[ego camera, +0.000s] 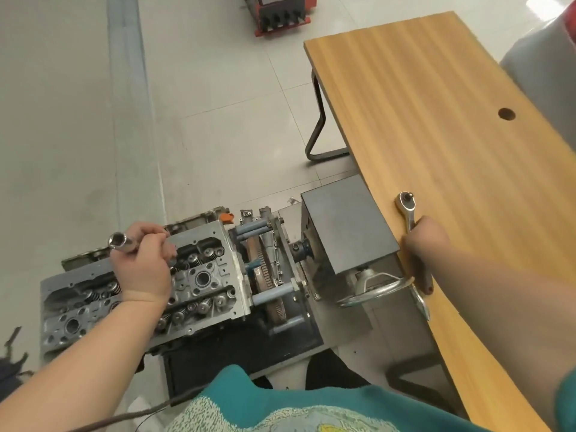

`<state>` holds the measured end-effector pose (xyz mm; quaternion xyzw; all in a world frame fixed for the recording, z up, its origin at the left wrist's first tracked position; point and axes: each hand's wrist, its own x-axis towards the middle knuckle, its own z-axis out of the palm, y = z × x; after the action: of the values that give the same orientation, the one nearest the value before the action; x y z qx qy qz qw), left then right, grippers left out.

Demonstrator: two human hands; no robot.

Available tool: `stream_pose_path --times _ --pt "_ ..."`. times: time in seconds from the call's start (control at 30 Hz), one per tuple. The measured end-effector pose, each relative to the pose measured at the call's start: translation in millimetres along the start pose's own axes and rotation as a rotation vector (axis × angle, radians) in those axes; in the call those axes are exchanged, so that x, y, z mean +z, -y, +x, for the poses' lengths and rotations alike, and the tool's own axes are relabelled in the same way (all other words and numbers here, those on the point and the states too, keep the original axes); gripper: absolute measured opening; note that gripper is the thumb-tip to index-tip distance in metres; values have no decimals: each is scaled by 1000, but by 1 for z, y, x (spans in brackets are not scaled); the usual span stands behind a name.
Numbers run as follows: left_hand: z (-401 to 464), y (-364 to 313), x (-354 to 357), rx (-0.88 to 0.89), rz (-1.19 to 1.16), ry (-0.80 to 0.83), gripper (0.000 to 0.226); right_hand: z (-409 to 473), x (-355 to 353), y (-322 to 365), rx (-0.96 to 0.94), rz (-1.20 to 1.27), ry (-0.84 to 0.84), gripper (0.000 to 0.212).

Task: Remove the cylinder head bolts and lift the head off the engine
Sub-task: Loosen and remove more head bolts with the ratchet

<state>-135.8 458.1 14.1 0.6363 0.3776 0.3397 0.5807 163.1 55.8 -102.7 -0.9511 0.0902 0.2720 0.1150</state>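
Left hand point(141, 263) grips a long chrome deep socket point(122, 242) above the grey metal cylinder head point(205, 277), which sits on the engine in its stand. Right hand point(425, 244) grips a chrome ratchet wrench point(406, 210) at the edge of the light wooden worktop point(436, 120).

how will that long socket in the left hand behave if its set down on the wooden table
The socket is a smooth, round metal tube, so it will probably roll if laid on its side on the table. It looks rigid and likely heavy for its size. Its polished surface may be slippery in the left hand, especially near the oily-looking cylinder head.
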Motion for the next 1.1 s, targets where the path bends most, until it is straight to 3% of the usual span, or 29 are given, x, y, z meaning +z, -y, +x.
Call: stream_pose_path --times 0.13,0.23,0.37,0.5,0.6,0.7,0.87,0.97,1.03,1.1 --pt "-1 0 -1 0 18 -26 32 3 -11 8 28 -25 17 19" --pt "-2 2 -4 -19 40 -10 31 -11 -27 17 104 173 -48 22" --pt "-3 0 -7 -38 81 45 26 -58 -54 53 -64 420 -153 21" --pt "-3 -7 -15 -64 144 186 18 -137 -71 113 -283 726 102 64" --pt "-1 -10 -24 -90 175 294 21 -205 -66 161 -353 718 351 92" --pt "2 -13 -31 -117 218 383 31 -268 -51 201 -441 596 493 81" --pt "8 -23 -39 -172 237 482 27 -338 -33 242 -619 310 552 89" --pt "12 -27 -43 -160 275 536 28 -357 -30 255 -708 299 579 69" --pt "12 -27 -42 -151 285 559 38 -366 -32 263 -693 309 615 58" --pt "13 -26 -42 -165 276 561 34 -373 -32 272 -594 328 665 55"
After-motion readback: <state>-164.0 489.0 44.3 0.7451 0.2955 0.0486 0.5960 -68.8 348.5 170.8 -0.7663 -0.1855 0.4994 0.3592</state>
